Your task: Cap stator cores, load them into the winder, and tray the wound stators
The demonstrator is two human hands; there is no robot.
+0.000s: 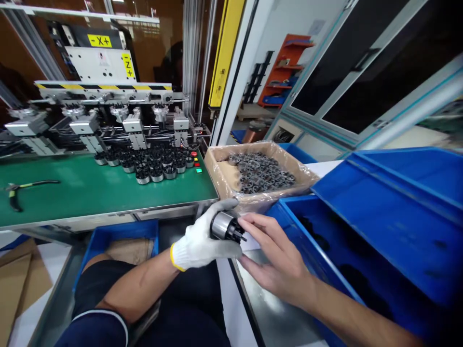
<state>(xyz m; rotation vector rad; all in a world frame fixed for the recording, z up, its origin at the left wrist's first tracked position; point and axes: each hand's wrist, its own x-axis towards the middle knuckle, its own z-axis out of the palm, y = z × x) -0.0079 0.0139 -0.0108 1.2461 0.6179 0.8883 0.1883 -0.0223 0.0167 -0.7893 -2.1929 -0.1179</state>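
Working well here starts with room, and the largest thing near it, the machine, stands far ahead and to the left of the hands, so its fixtures look out of the way of either elbow. The green counter lies nearer, also ahead and left of them. Close on the right of the bare hand, the blue bin runs alongside; that forearm passes over it and is best kept clear of its rim. The carton sits just beyond the fingertips, and the cluster of similar parts rests on the counter, ahead and left of the glove.

The gloved left hand is curled firmly around a silver cylinder, digits bent over its far and near sides. The bare right hand faces it with fingers and thumb parted; a fingertip appears to touch the cylinder's black end, though how hard it presses I cannot tell.

The cylinder lies tilted between the two hands, its black prongs pointing right towards the bare palm. Good handling probably means letting the glove carry the weight by the metal wall, and keeping the bare fingertips light, since thin prongs could bend under a sideways push.
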